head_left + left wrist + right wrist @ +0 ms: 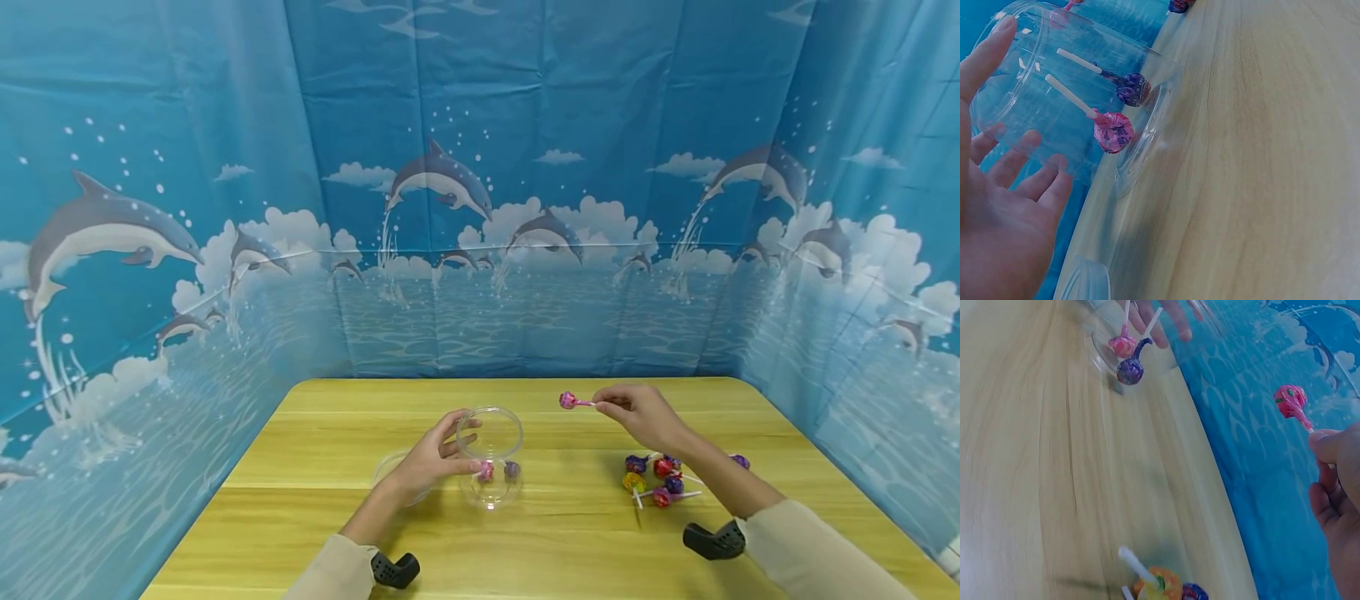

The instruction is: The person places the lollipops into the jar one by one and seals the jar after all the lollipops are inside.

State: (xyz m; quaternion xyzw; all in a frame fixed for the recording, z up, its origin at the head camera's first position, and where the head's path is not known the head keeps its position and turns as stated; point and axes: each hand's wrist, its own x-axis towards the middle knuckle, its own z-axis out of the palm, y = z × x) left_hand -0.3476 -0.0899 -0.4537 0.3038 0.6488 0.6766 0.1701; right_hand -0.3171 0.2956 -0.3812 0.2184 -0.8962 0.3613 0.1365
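Observation:
My left hand [429, 460] grips a clear round jar [491, 439], thumb on the near side and fingers around the far side. Inside the jar, near its base, are a pink-wrapped lollipop [1114, 132] and a purple-wrapped lollipop [1133, 89], sticks pointing up toward the open rim. My right hand [647, 415] pinches another pink lollipop [1290, 401] by its stick between thumb and fingertips. That candy head points left toward the jar, raised above the table and apart from the jar's rim.
A clear round lid [1092, 280] lies on the wooden table [570, 550], partly behind the left hand. Below the right forearm lies a loose pile of lollipops, among them a yellow lollipop [633, 482] and a red lollipop [663, 467]. A blue dolphin-print curtain [525, 325] surrounds the table.

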